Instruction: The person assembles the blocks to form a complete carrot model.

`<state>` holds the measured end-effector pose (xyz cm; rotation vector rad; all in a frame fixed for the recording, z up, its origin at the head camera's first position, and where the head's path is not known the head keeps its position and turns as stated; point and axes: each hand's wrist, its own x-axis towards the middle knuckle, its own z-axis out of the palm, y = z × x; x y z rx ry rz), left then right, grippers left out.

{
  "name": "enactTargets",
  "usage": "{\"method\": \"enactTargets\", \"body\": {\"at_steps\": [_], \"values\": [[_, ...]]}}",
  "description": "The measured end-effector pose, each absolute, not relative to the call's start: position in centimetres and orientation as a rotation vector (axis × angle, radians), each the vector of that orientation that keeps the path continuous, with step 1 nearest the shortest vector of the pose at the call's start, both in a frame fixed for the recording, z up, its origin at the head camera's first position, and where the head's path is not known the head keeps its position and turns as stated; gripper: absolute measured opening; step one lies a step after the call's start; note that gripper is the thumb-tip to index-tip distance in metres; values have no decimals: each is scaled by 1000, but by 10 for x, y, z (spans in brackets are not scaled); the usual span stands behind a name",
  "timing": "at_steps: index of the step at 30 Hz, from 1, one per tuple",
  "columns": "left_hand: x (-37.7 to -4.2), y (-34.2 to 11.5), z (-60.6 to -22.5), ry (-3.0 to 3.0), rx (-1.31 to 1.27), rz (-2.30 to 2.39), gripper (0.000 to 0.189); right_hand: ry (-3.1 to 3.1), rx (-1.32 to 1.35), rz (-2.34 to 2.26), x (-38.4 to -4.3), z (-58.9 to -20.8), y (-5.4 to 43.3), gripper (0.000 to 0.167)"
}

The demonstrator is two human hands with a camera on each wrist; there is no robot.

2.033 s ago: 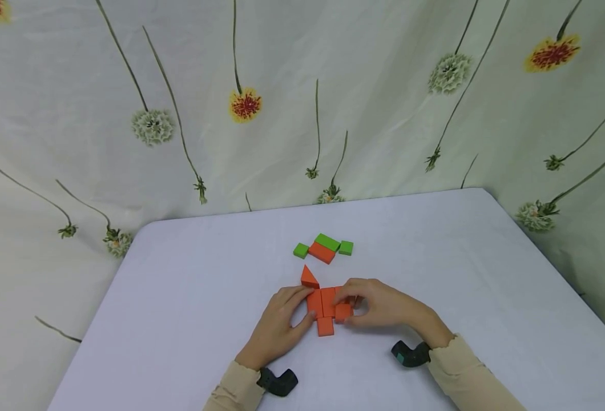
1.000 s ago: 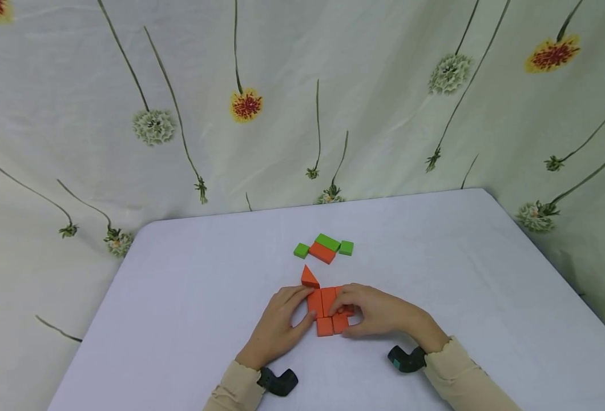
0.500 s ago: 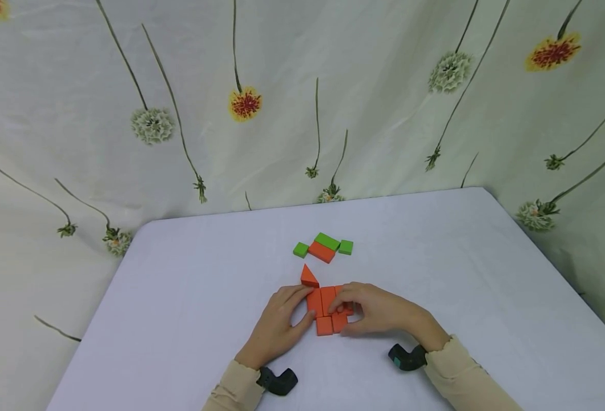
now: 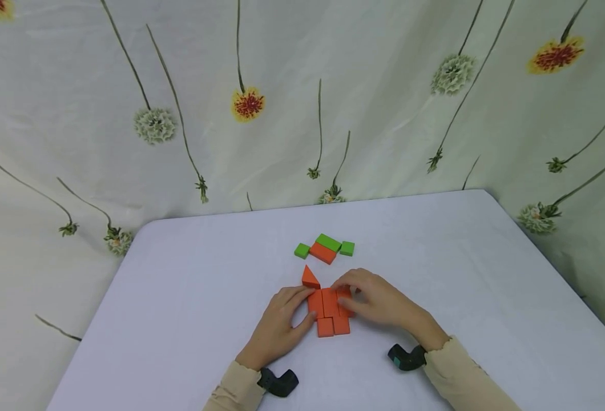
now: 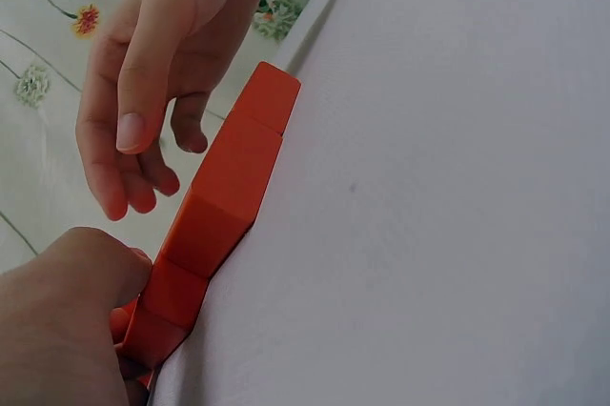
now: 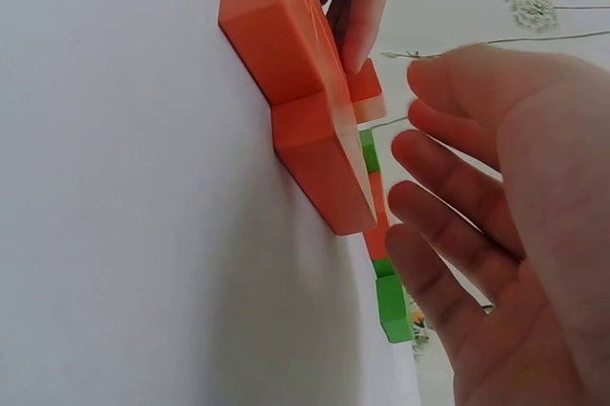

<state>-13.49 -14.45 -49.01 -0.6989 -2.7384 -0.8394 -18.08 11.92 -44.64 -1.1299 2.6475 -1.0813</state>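
Several orange toy blocks point(image 4: 330, 302) lie flat side by side on the table, with two small orange blocks point(image 4: 325, 327) along their near edge. At the group's left side my left hand point(image 4: 273, 329) holds the leftmost orange block between thumb and fingers. My right hand point(image 4: 379, 297) hovers over the group's right end, fingers loosely bent and holding nothing; in the right wrist view its fingertips are apart from the blocks. An orange triangular block point(image 4: 310, 277) touches the group's upper left corner. The left wrist view shows the near row of orange blocks point(image 5: 229, 168) edge-on.
Behind the group lie an orange block point(image 4: 323, 253), a longer green block point(image 4: 329, 242) against it, and a small green block at each side point(image 4: 302, 250). A white cloth covers the table point(image 4: 205, 274). A flower-print curtain point(image 4: 282, 160) hangs beyond the far edge.
My right hand first slid a small orange block against the near row beside the other small one. It has since let go and moved up and away. My left hand stays in place.
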Motion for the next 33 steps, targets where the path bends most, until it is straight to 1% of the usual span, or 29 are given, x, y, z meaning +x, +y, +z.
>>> {"method": "enactTargets", "body": {"at_steps": [6, 11, 18, 26, 30, 33], "values": [[-136, -145, -490, -2725, -706, -829, 47, 2693, -1014, -1153, -187, -447, 114, 32], [-136, -145, -490, -2722, -701, -834, 47, 2732, -961, -1201, -200, -449, 107, 36], [-136, -145, -491, -2705, -724, -841, 46, 2752, -918, -1119, -215, -455, 104, 41], [-136, -144, -490, -2685, -744, -827, 47, 2752, -878, -1034, -219, -461, 103, 46], [-137, -144, -490, -2690, -742, -821, 46, 2787, -909, -1008, -219, -463, 102, 46], [-137, -144, -491, -2698, -736, -817, 46, 2802, -923, -1051, -219, -465, 102, 39]]}}
